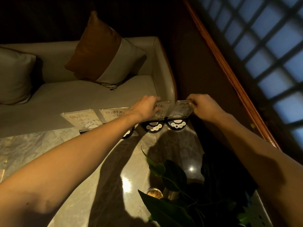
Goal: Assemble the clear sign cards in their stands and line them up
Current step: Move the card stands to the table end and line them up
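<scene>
Four clear sign cards stand in a row along the far edge of a marble table (68,177), each seated in a black stand with pale buttons on its face. A person's left hand (146,107) pinches the third card (161,108) near its top, while the right hand (202,104) grips the upper right corner of the fourth card (181,108), the last on the right; both cards already sit in their stands (177,124). The two cards to the left (82,118) (111,113) stand unattended, one partly hidden behind the left forearm. The step in hand appears to be the final straightening of the line-up. The next move likely calls for small nudges so the last two match the others in angle and spacing, without tipping them. A potted plant (173,176) sits near the camera; a sofa (82,95) with cushions (105,51) lies beyond the table.
</scene>
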{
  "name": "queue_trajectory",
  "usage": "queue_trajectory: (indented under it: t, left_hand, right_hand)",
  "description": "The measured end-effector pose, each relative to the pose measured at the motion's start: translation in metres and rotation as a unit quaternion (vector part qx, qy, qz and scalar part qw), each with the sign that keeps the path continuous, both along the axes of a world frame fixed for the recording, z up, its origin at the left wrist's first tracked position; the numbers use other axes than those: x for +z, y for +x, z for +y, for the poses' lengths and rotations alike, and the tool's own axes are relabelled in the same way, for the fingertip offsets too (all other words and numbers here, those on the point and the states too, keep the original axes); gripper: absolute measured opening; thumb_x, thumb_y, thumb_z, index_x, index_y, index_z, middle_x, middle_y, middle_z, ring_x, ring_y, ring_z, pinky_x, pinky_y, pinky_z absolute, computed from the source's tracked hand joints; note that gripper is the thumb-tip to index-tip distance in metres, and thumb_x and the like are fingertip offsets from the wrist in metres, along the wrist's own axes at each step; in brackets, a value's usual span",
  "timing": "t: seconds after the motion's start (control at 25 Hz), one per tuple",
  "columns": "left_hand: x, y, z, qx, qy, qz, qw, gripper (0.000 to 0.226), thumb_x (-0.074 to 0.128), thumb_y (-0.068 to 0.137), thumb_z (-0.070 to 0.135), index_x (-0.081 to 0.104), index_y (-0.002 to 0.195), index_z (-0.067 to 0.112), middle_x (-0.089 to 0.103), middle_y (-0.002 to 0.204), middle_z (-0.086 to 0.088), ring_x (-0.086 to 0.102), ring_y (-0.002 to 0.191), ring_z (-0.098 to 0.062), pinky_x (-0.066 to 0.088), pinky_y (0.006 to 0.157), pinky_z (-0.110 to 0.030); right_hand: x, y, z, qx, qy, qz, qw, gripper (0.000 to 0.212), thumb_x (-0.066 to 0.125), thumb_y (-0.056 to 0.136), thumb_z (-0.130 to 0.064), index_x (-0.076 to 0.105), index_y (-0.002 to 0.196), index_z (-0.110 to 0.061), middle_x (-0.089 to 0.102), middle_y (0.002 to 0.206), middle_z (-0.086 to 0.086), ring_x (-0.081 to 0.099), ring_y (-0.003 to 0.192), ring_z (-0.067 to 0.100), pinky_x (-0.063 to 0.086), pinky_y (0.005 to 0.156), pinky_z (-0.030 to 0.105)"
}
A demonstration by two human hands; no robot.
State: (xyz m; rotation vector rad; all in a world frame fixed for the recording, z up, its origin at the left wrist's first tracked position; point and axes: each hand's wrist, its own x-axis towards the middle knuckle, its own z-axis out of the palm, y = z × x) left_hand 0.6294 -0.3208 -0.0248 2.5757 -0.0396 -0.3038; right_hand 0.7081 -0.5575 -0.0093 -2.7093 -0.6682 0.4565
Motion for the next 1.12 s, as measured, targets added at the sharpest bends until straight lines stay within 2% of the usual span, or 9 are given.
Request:
queue_trajectory:
  t: [0.08, 0.2, 0.36, 0.48, 0.64, 0.76, 0.88, 1.04, 1.12]
  left_hand:
    - [0.004, 0.000, 0.002, 0.005, -0.015, 0.012, 1.000, 0.040, 0.070, 0.091, 0.027, 0.061, 0.129, 0.019, 0.071, 0.119, -0.004, 0.066, 0.108, -0.022, 0.053, 0.089, -0.033]
    - [0.016, -0.006, 0.016, 0.012, -0.020, 0.018, 1.000, 0.059, 0.078, 0.085, 0.034, 0.055, 0.137, 0.020, 0.069, 0.125, -0.005, 0.064, 0.113, -0.020, 0.046, 0.089, -0.027]
    - [0.036, -0.024, 0.063, 0.012, 0.029, 0.079, 0.996, 0.073, 0.083, 0.075, 0.044, 0.054, 0.139, 0.024, 0.063, 0.131, -0.002, 0.062, 0.112, -0.020, 0.051, 0.097, -0.039]
    - [0.042, -0.044, 0.095, 0.011, 0.105, 0.113, 0.988, 0.060, 0.085, 0.074, 0.037, 0.063, 0.128, 0.023, 0.068, 0.122, 0.000, 0.064, 0.106, -0.020, 0.054, 0.092, -0.041]
    - [0.032, -0.059, 0.107, 0.041, 0.132, 0.076, 0.988, 0.019, 0.072, 0.089, 0.021, 0.072, 0.107, 0.016, 0.072, 0.105, -0.008, 0.064, 0.094, -0.025, 0.047, 0.077, -0.035]
    - [0.029, -0.062, 0.107, 0.053, 0.112, 0.049, 0.991, 0.011, 0.067, 0.094, 0.020, 0.071, 0.102, 0.013, 0.066, 0.091, -0.006, 0.063, 0.091, -0.027, 0.043, 0.075, -0.033]
    - [0.030, -0.059, 0.104, 0.038, 0.106, 0.040, 0.993, 0.004, 0.066, 0.095, 0.017, 0.069, 0.094, 0.017, 0.061, 0.085, -0.001, 0.055, 0.082, -0.020, 0.040, 0.073, -0.032]
    - [0.030, -0.053, 0.099, 0.047, 0.086, 0.022, 0.995, 0.023, 0.067, 0.094, 0.017, 0.055, 0.075, 0.025, 0.059, 0.079, 0.000, 0.055, 0.078, -0.021, 0.039, 0.071, -0.031]
    - [0.027, -0.051, 0.097, 0.046, 0.085, 0.022, 0.995, 0.018, 0.067, 0.093, 0.018, 0.060, 0.078, 0.022, 0.060, 0.080, -0.002, 0.057, 0.080, -0.023, 0.040, 0.072, -0.031]
  right_hand:
    - [0.001, -0.001, 0.003, -0.003, -0.011, 0.008, 1.000, 0.027, 0.052, 0.099, -0.015, 0.058, 0.125, -0.020, 0.066, 0.120, 0.003, 0.063, 0.100, 0.016, 0.051, 0.073, 0.025]
    - [0.008, -0.005, 0.006, 0.008, -0.056, 0.012, 0.998, 0.039, 0.057, 0.097, -0.021, 0.050, 0.136, -0.020, 0.059, 0.131, 0.006, 0.058, 0.114, 0.022, 0.054, 0.089, 0.039]
    - [0.025, -0.015, 0.017, -0.007, -0.087, -0.123, 0.989, 0.048, 0.058, 0.095, -0.035, 0.049, 0.137, -0.014, 0.053, 0.134, 0.013, 0.053, 0.121, 0.029, 0.053, 0.092, 0.045]
    - [0.036, -0.030, 0.056, 0.045, -0.049, -0.176, 0.982, 0.046, 0.058, 0.094, -0.036, 0.054, 0.134, -0.014, 0.058, 0.132, 0.011, 0.051, 0.125, 0.028, 0.043, 0.103, 0.049]
    - [0.028, -0.046, 0.103, 0.134, -0.093, -0.091, 0.982, 0.039, 0.060, 0.094, -0.025, 0.054, 0.133, -0.019, 0.063, 0.127, 0.006, 0.051, 0.130, 0.024, 0.011, 0.121, 0.055]
    - [0.021, -0.050, 0.112, 0.136, -0.107, -0.061, 0.983, 0.026, 0.056, 0.094, -0.013, 0.060, 0.119, -0.019, 0.069, 0.111, 0.004, 0.059, 0.117, 0.024, 0.013, 0.120, 0.058]
    - [0.017, -0.049, 0.111, 0.133, -0.100, -0.057, 0.984, 0.025, 0.056, 0.094, -0.011, 0.060, 0.117, -0.021, 0.069, 0.111, 0.004, 0.060, 0.114, 0.025, 0.020, 0.119, 0.055]
    - [0.015, -0.046, 0.111, 0.133, -0.087, -0.045, 0.986, 0.024, 0.058, 0.094, -0.011, 0.061, 0.115, -0.021, 0.070, 0.110, 0.002, 0.062, 0.110, 0.024, 0.025, 0.117, 0.052]
    - [0.014, -0.046, 0.111, 0.133, -0.082, -0.045, 0.987, 0.023, 0.058, 0.093, -0.011, 0.061, 0.114, -0.020, 0.070, 0.108, 0.002, 0.062, 0.107, 0.024, 0.028, 0.115, 0.051]
